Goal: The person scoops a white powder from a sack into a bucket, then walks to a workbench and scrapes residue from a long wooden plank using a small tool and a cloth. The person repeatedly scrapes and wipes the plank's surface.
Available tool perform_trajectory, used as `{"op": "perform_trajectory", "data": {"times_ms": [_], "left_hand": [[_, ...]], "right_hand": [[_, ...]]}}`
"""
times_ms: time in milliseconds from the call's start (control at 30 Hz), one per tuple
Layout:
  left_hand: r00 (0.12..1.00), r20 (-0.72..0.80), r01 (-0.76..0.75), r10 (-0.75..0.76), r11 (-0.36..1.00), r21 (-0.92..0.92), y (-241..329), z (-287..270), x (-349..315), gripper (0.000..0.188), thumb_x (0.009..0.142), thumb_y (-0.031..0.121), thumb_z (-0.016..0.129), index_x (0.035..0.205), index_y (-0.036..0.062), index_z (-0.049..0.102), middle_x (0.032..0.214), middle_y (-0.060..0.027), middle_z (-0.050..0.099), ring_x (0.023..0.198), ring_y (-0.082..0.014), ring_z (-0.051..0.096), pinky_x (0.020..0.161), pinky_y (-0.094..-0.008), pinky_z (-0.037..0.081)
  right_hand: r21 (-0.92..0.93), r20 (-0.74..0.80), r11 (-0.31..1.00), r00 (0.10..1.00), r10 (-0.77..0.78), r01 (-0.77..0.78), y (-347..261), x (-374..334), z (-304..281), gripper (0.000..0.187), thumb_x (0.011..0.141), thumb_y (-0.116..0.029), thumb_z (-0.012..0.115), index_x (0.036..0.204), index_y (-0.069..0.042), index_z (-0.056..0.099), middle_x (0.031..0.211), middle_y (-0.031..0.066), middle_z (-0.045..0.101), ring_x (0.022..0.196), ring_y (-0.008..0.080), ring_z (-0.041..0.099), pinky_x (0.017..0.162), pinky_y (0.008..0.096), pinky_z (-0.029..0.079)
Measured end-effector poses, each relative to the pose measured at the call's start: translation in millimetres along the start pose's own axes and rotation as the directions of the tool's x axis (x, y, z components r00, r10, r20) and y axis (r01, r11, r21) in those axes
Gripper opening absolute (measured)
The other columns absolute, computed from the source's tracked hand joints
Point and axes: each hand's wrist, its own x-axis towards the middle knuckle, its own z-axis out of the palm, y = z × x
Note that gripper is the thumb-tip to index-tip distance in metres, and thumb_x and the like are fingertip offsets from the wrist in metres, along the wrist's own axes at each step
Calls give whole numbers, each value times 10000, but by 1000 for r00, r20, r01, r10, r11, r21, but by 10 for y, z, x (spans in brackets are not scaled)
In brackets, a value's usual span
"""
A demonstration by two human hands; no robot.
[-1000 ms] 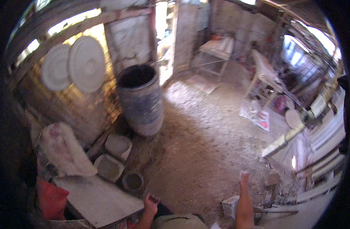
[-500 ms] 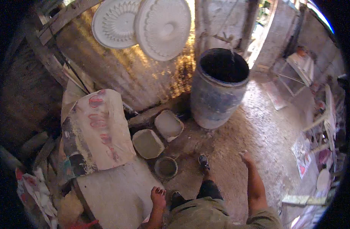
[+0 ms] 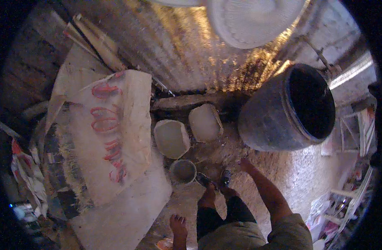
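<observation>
Below, the left hand (image 3: 178, 225) hangs near the pale board (image 3: 120, 221); the right hand (image 3: 244, 164) extends near the barrel (image 3: 266, 116), at upper right. Whether either is open or closed cannot be told. Two tubs (image 3: 185, 139) and a bowl (image 3: 172, 175) stand between board and barrel.

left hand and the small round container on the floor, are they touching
Apart: the head view shows bare floor between the left hand and the small round container.

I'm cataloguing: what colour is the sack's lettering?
The lettering is red, seen best in the head view.
</observation>
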Motion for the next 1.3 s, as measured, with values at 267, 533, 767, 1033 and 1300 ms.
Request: {"op": "perform_trajectory", "data": {"times_ms": [267, 533, 767, 1033, 1300], "left_hand": [[994, 49, -111, 103, 967, 231, -321, 733, 2035, 200, 932, 326, 701, 1026, 191, 587, 932, 7, 604, 885, -188, 594, 859, -418, 481], [726, 537, -636, 429, 123, 762, -975, 1770, 6681, 403, 1009, 284, 565, 1338, 50, 560, 1237, -89, 606, 1129, -226, 577, 1034, -384, 443], [825, 172, -454, 539, 448, 770, -1315, 1971, 7575, 336, 1015, 283, 532, 1266, 61, 556, 1159, -72, 597, 1090, -232, 556, 1011, -388, 426], [890, 103, -416, 445, 695, 586, -1101, 2141, 7023, 282, 997, 306, 535, 1166, 82, 558, 1059, -57, 587, 979, -224, 547, 920, -385, 433], [945, 89, -325, 314, 877, 355, -1132, 2307, 6907, 242, 978, 328, 539, 1066, 103, 560, 960, -41, 577, 868, -215, 538, 828, -383, 441]], "right_hand": [[-24, 238, 840, 819, -522, 542, -1663, 1469, 176, 561, 974, -427, 595, 1428, -105, 529, 1349, 229, 586, 1140, 418, 614, 1039, 554, 472], [535, -145, 754, 921, -363, 381, -3806, 3670, 1501, 504, 964, -279, 622, 1362, 16, 530, 1344, 272, 547, 1340, 412, 477, 1097, 503, 417], [-1, -105, 945, 939, -326, 328, -4220, 4435, 2336, 498, 924, -201, 636, 1356, 26, 536, 1390, 265, 520, 1378, 409, 450, 1132, 488, 391], [-4, -115, 955, 948, -296, 298, -4324, 4419, 2470, 488, 907, -194, 641, 1331, 32, 555, 1385, 262, 527, 1373, 408, 456, 1136, 478, 391], [9, -121, 941, 935, -334, 337, -4362, 4276, 2266, 477, 891, -186, 647, 1306, 37, 575, 1380, 258, 534, 1367, 406, 462, 1140, 468, 390]]}}
